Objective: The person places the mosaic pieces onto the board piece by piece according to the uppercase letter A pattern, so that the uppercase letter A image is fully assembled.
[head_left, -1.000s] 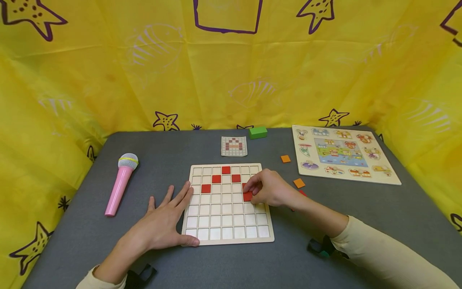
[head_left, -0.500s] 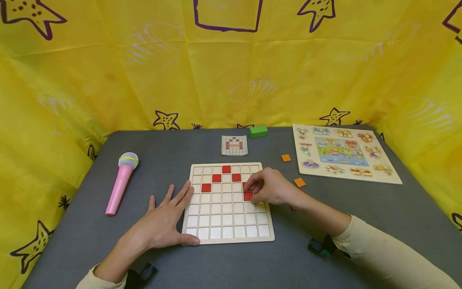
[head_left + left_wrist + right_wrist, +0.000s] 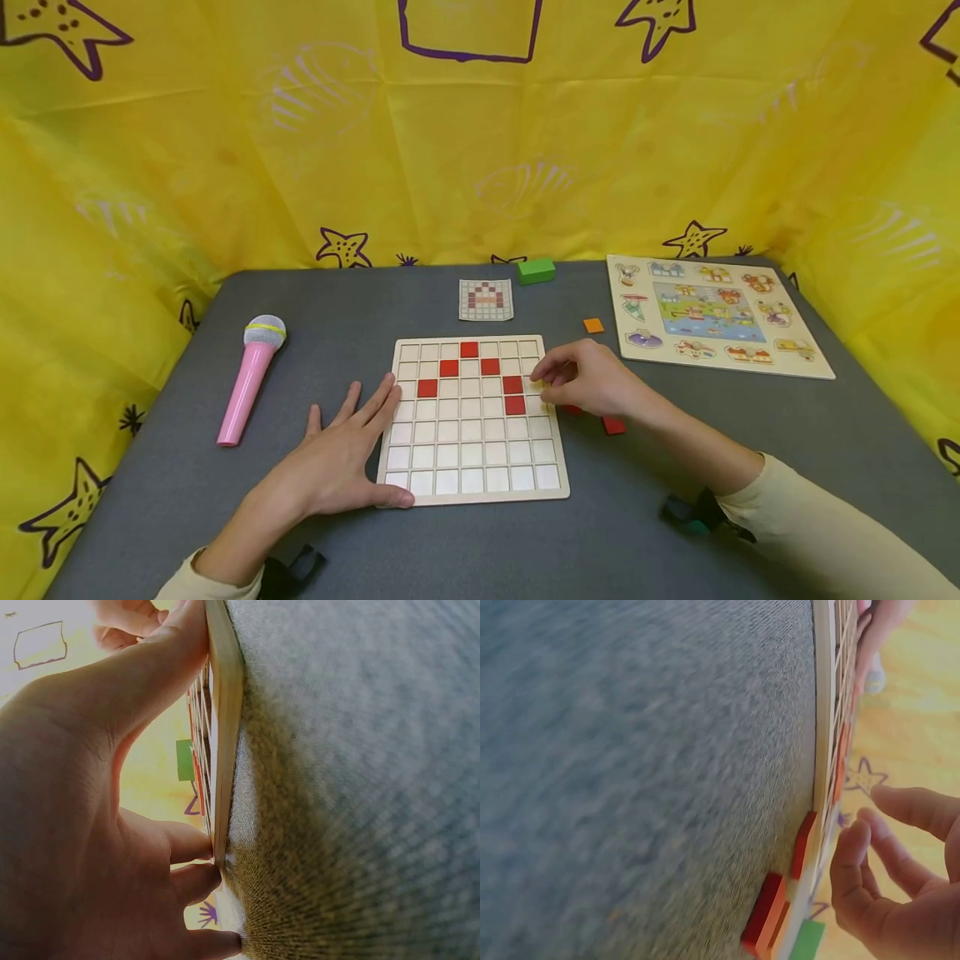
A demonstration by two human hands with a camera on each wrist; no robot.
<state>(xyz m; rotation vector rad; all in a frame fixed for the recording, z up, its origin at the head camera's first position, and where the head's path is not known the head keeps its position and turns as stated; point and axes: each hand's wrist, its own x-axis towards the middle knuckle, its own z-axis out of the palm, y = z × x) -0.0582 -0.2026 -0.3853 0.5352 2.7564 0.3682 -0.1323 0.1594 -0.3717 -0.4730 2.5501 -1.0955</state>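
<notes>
A wooden grid board [image 3: 472,502] lies flat on the grey table, with several red square tiles [image 3: 514,405] set in its cells in a peaked shape. My left hand [image 3: 337,462] rests along the board's left side, fingers spread and thumb on the near corner; the left wrist view shows the fingertips against its edge [image 3: 227,712]. Over the right edge hovers my right hand [image 3: 588,379], fingers loosely bent. In the right wrist view nothing sits between thumb and fingertips. Beneath that hand lie loose red tiles [image 3: 613,426], one partly hidden.
Behind the board lie a small pattern card [image 3: 486,300] and a green block [image 3: 536,271]. An orange tile [image 3: 593,325] is near a picture puzzle board [image 3: 720,317] at the right. A pink toy microphone [image 3: 251,379] lies at the left.
My right hand has let go of the lower right red tile, which sits in its cell, and has moved right to the board's edge. The left hand stays put.
</notes>
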